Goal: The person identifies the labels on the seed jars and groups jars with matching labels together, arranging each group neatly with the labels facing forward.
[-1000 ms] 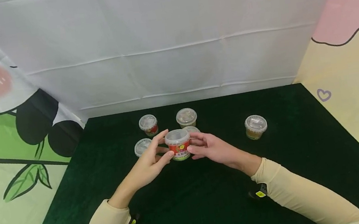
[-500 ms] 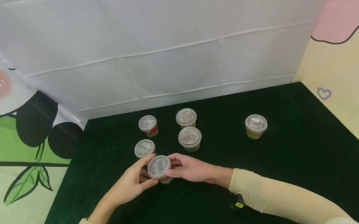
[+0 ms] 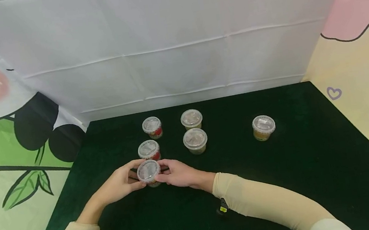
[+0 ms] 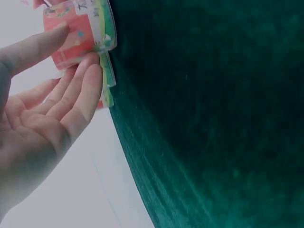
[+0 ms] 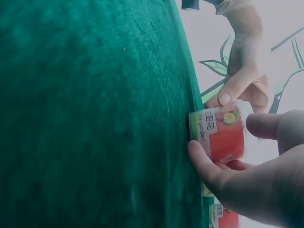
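A small clear plastic tub (image 3: 148, 170) with a lid and a red label is between my two hands, just in front of another red-labelled tub (image 3: 149, 149). My left hand (image 3: 118, 184) holds its left side; the left wrist view shows the thumb across the red label (image 4: 78, 40) and the fingers bent beneath. From the other side my right hand (image 3: 181, 173) grips it. In the right wrist view, the thumb lies at the lid edge and a finger reaches the green base of the tub (image 5: 221, 133), which stands close on the dark green cloth.
A third red-labelled tub (image 3: 152, 127) stands farther back in the same column. To its right, two lidded tubs, one rear (image 3: 191, 118) and one nearer (image 3: 195, 140), form another column. A tub with yellowish contents (image 3: 263, 128) stands alone at right. White fabric (image 3: 178, 69) hangs behind the green-covered table (image 3: 283, 172).
Both hands have carried the tub left and nearer, from in front of the middle column to the front of the left column. The other tubs have stayed put.
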Tool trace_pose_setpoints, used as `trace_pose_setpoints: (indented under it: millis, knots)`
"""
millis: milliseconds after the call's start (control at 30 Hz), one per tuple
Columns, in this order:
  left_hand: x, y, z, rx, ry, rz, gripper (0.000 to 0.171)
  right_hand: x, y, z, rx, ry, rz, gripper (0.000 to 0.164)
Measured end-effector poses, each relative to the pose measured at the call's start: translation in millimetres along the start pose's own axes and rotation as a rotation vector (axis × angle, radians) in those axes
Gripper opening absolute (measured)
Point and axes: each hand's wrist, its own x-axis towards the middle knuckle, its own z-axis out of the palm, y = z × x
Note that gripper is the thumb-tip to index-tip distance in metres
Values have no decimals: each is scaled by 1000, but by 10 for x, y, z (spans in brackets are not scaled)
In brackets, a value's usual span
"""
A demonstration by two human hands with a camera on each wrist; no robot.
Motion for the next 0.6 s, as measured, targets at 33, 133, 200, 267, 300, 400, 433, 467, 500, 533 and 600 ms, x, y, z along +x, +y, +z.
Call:
trace_pose_setpoints:
  millis: [33,133,200,267,300,400,433,467,500,533,600]
  knots:
    - [6,-9,-21,5,7,-3,64,23,-6,10,5,6,2,55]
    - [23,-31,-71,26,30,-7,65,100,-9,33,9,24,2,55]
    - [30,-40,-98,30,31,-9,67,152,0,42,9,31,2,55]
    - [32,-46,-116,29,23,-19,69,191,9,48,7,33,-1,55]
    - [30,-49,-124,25,15,-24,72,204,11,49,6,31,-2,55]
    - [24,-40,-132,25,12,-56,72,219,5,49,-9,24,-5,57]
    - [21,-33,-134,33,15,-62,72,218,2,47,-15,22,-8,57]
    - [19,-29,-136,41,19,-67,71,218,1,46,-23,21,-9,57]
    - [18,-21,-135,47,26,-71,70,223,6,45,-33,20,-8,58]
    - [17,-12,-132,57,34,-76,68,224,12,44,-41,19,-6,58]
    - [15,2,-126,63,45,-77,65,228,32,42,-54,16,-6,58]
